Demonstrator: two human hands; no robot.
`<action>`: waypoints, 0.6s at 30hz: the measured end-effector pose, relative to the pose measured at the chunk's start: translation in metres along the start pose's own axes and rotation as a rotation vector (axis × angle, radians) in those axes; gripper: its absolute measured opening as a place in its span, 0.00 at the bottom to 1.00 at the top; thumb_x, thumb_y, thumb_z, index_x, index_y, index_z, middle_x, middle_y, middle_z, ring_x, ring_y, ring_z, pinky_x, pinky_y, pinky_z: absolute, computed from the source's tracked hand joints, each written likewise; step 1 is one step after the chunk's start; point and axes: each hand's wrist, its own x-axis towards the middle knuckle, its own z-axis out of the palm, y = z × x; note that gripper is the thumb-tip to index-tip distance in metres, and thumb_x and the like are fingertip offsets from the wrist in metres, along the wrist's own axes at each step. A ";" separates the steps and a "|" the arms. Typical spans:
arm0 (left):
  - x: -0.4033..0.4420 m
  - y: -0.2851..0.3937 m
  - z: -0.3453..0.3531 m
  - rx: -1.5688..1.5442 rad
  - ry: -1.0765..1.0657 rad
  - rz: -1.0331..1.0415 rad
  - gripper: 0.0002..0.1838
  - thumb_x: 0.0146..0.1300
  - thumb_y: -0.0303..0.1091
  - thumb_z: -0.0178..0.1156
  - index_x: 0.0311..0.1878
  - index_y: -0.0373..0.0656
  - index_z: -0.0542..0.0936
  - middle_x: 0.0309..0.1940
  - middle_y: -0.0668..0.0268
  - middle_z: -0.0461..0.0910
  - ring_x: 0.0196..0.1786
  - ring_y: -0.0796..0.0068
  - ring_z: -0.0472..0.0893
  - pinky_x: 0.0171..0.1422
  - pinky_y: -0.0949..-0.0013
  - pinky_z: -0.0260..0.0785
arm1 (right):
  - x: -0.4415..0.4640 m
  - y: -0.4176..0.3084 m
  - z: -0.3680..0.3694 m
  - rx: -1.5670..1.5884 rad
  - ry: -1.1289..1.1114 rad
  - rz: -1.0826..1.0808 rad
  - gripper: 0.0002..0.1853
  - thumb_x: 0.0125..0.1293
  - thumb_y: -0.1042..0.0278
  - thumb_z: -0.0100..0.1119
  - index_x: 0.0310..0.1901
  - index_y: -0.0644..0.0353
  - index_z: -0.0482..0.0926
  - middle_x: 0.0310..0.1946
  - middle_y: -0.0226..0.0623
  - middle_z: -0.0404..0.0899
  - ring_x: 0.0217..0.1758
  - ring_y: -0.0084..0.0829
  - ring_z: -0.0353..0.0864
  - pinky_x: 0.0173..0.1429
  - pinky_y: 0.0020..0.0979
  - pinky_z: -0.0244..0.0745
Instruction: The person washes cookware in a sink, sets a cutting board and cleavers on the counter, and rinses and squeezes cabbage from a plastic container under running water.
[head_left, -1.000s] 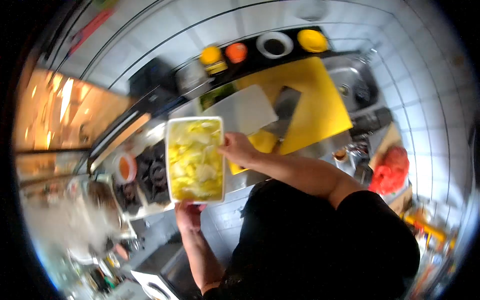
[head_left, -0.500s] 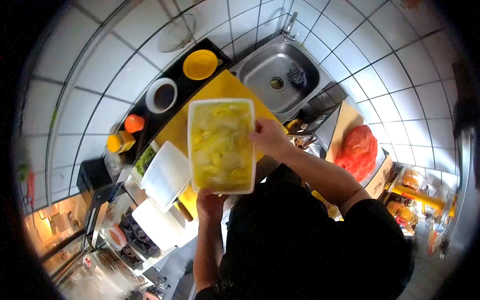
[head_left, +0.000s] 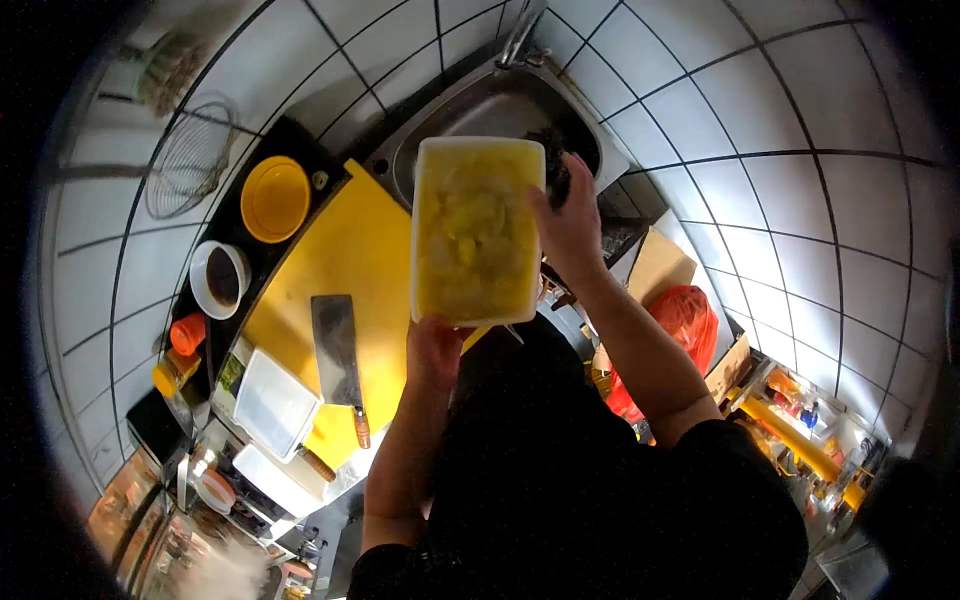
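A white rectangular tub [head_left: 478,230] full of yellowish pieces in liquid is held up over the near edge of the metal sink [head_left: 470,112]. My left hand [head_left: 436,350] grips its near edge at the lower left. At the tub's right side is my right hand [head_left: 572,222], its thumb against the wall and its fingers spread apart toward a dark scrubber in the sink. A cleaver [head_left: 338,350] lies on the yellow cutting board [head_left: 290,290] to the left of the tub.
Along the left ledge stand a yellow bowl [head_left: 275,199], a white bowl of dark liquid [head_left: 220,278] and an orange-lidded jar [head_left: 187,334]. White containers [head_left: 277,403] sit at the board's lower left. A red plastic bag [head_left: 685,325] is in a cardboard box at right. The faucet [head_left: 520,45] rises behind the sink.
The view has swung right, and both hands have carried the tub from beside the stove, past the cutting board, to the sink. My right hand's fingers have spread from the tub's side.
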 end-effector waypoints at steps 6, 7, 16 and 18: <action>0.030 0.003 0.023 0.100 0.109 0.035 0.32 0.56 0.22 0.51 0.68 0.42 0.65 0.61 0.54 0.74 0.65 0.50 0.76 0.64 0.38 0.74 | 0.037 -0.007 0.040 -0.199 -0.438 -0.174 0.35 0.68 0.56 0.60 0.71 0.67 0.63 0.73 0.56 0.60 0.77 0.55 0.59 0.79 0.46 0.57; 0.032 0.005 0.028 0.127 0.107 0.057 0.32 0.56 0.22 0.51 0.68 0.43 0.64 0.62 0.54 0.73 0.64 0.50 0.76 0.64 0.38 0.74 | 0.043 -0.006 0.050 -0.238 -0.457 -0.155 0.35 0.69 0.54 0.59 0.71 0.67 0.62 0.73 0.56 0.59 0.77 0.56 0.57 0.79 0.47 0.56; 0.043 0.026 0.081 0.354 0.218 0.127 0.30 0.61 0.25 0.52 0.68 0.37 0.60 0.62 0.50 0.71 0.62 0.52 0.78 0.62 0.43 0.77 | 0.052 0.032 0.121 -0.071 -0.443 0.054 0.44 0.69 0.31 0.48 0.74 0.61 0.61 0.73 0.64 0.58 0.79 0.63 0.50 0.83 0.52 0.45; 0.051 0.029 0.089 0.426 0.238 0.141 0.30 0.62 0.26 0.53 0.68 0.36 0.59 0.62 0.50 0.71 0.60 0.54 0.78 0.60 0.46 0.79 | 0.057 0.033 0.123 -0.115 -0.507 0.089 0.45 0.69 0.30 0.49 0.78 0.53 0.57 0.74 0.58 0.59 0.80 0.59 0.52 0.82 0.50 0.48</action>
